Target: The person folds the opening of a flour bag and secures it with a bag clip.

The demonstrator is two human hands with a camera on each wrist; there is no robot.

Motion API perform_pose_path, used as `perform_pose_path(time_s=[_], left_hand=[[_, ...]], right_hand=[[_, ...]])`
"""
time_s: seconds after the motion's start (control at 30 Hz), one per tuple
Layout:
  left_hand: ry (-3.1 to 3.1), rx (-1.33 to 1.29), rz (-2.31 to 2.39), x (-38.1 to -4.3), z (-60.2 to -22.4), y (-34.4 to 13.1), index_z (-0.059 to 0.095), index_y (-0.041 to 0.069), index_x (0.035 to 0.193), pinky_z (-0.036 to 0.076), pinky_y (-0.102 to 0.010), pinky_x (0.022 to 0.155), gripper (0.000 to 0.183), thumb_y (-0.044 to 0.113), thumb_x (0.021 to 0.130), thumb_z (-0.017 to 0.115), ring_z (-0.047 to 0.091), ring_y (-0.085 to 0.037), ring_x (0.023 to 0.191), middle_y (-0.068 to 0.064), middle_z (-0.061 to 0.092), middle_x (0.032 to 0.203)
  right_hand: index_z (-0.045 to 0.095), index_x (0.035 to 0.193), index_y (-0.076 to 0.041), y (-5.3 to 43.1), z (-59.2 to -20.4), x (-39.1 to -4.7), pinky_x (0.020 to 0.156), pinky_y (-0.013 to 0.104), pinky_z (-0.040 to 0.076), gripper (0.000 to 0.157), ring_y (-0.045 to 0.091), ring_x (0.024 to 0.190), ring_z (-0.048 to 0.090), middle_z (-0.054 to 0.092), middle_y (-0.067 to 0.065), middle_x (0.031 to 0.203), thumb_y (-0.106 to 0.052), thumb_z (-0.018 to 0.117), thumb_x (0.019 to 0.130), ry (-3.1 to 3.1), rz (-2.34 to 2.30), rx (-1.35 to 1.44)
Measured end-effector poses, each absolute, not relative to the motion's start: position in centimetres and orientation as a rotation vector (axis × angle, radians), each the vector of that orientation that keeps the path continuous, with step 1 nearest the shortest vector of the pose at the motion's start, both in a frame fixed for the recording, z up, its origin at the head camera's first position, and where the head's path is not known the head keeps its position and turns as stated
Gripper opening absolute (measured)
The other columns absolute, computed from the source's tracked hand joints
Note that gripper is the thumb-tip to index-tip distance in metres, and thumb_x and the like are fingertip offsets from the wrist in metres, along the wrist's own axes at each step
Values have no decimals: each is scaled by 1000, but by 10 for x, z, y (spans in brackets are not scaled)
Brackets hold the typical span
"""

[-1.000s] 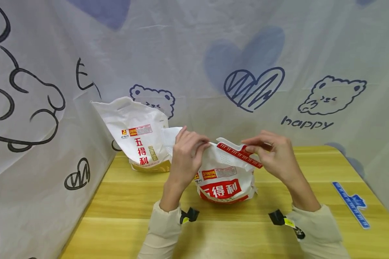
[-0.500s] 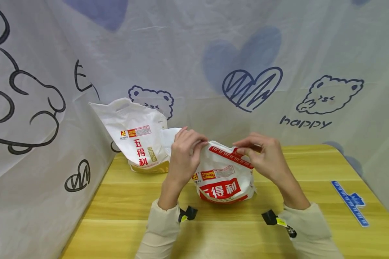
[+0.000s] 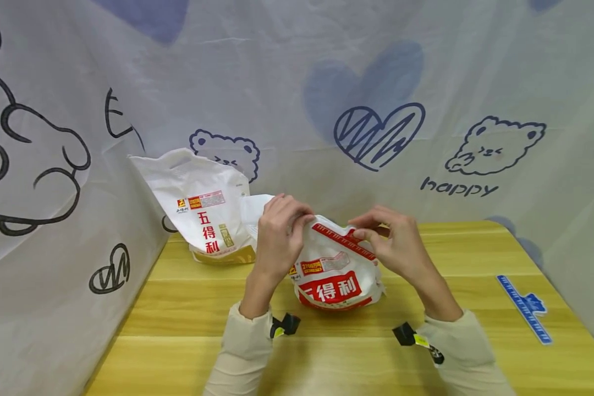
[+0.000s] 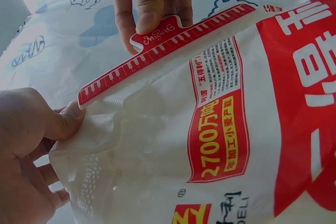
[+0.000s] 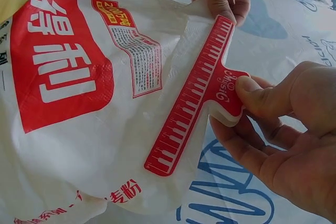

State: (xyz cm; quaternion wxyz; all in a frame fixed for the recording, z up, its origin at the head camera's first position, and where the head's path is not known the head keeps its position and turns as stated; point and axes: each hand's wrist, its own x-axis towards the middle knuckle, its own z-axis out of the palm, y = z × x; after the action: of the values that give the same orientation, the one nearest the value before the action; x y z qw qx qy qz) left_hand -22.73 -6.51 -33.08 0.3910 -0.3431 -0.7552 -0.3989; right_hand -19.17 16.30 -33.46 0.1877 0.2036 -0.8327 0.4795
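- Bag (image 3: 330,287) with the red label sits mid-scene on the counter (image 3: 346,352), red clip (image 3: 344,241) straddling its top edge.
- Left hand (image 3: 280,234): narrow grip on the bag's top left, probably keeping it taut.
- Right hand (image 3: 395,237) pinches the clip's handle, likely for leverage.

tabletop (image 3: 326,363): yellow wood grain, light and darker bands running left to right, glossy, rounded far-right corner
red-label flour bag (image 3: 329,289): white, near mid-tabletop, base down on the wood, printed front facing the camera
gold-label flour bag (image 3: 198,201): white, gold band at base, standing at far left of tabletop, top flaring left
blue piano-key clip (image 3: 523,308): lying flat, right side of tabletop, set diagonally, tab pointing right, well apart from both bags
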Motion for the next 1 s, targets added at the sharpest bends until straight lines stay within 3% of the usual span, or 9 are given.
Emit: perform_pose_path(time_s=[0.7,1.0], left_hand=[[-1892,-873,-986,-230,-332,-60,71,2,84,40,-45,112,7,0,90,74,61,-23,78,-7,67,79],[-1900,-895,-962,-229,-334,-61,71,3,85,38,-47,114,7,0,90,75,61,-23,78,-6,67,80]], right_hand=[[75,103,-4,164,-336,-192,83,31,61,17,24,98,70,70,7,105,5,76,88,-2394,1371,569],[75,112,-3,166,-340,-190,86,34,59,25,25,103,68,68,6,107,5,77,88,-2381,1399,560]])
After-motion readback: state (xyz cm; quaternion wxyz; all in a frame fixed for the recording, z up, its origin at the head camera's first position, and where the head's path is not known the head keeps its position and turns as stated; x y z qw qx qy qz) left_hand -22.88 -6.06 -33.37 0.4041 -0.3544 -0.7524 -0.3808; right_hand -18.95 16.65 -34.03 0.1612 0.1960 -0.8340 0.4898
